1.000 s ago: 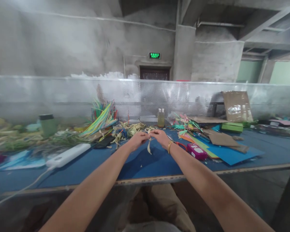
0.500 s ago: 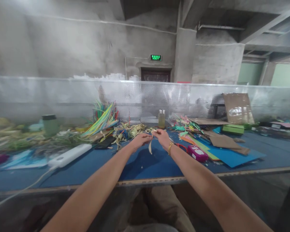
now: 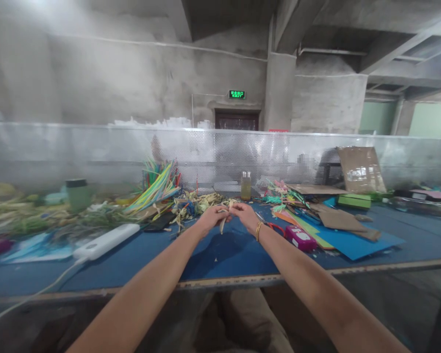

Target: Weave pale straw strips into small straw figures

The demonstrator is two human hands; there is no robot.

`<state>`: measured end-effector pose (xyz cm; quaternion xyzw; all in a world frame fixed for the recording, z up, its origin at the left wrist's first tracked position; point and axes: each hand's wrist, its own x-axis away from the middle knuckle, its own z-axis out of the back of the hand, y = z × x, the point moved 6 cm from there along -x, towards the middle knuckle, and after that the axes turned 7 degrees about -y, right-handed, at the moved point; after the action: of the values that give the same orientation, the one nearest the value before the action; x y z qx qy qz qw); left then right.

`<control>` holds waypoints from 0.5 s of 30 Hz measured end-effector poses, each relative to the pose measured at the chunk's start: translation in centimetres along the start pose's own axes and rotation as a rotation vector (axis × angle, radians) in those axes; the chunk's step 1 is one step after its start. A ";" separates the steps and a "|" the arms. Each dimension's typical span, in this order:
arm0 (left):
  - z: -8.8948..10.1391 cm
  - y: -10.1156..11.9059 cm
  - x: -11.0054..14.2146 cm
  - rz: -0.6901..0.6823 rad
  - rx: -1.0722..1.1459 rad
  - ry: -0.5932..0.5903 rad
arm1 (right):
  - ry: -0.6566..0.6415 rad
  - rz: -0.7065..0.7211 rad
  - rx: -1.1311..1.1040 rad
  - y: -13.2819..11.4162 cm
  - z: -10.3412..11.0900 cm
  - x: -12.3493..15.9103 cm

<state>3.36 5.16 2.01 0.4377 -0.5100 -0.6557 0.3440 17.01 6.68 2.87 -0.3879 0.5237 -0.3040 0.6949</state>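
Over the middle of the blue table, both hands meet around a thin pale strip (image 3: 222, 226), perhaps dried leaf or paper; I cannot tell which. My left hand (image 3: 211, 218) pinches it, and one end hangs below those fingers. Fingertips of my right hand (image 3: 244, 216), with a gold bracelet at the wrist, are closed on the strip's upper part, right beside the left fingertips. Just behind the hands lies a heap of similar pale, crumpled pieces (image 3: 206, 199). Red-handled scissors (image 3: 277, 228) lie near my right wrist, partly hidden.
A white power strip (image 3: 108, 241) with its cord lies left on the table (image 3: 228, 260). Colourful stems (image 3: 158, 184) and a glass bottle (image 3: 246, 186) stand at the back. Right are a purple box (image 3: 300, 239), blue sheets (image 3: 360, 240) and cardboard (image 3: 340, 217). A perforated metal screen (image 3: 220, 152) runs behind.
The strip's hanging end has shifted slightly left and shows less below my fingers. My left hand's fingers have curled more around it. Both hands stay close together.
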 end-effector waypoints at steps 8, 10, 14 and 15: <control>-0.3 0.1 0.5 0.082 -0.140 -0.003 | 0.035 0.025 0.054 0.6 0.1 -0.3; -0.1 -0.1 0.4 0.103 -0.144 0.003 | 0.026 0.038 0.085 0.6 -0.1 -0.2; 0.1 -0.6 0.4 0.164 -0.112 0.021 | 0.019 0.049 0.163 0.7 -0.3 -0.2; 0.1 -0.6 0.4 0.173 -0.107 0.024 | 0.031 0.048 0.165 0.8 -0.3 -0.2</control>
<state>3.08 5.01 1.33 0.3811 -0.5060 -0.6445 0.4282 16.64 7.18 2.25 -0.3118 0.5166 -0.3352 0.7235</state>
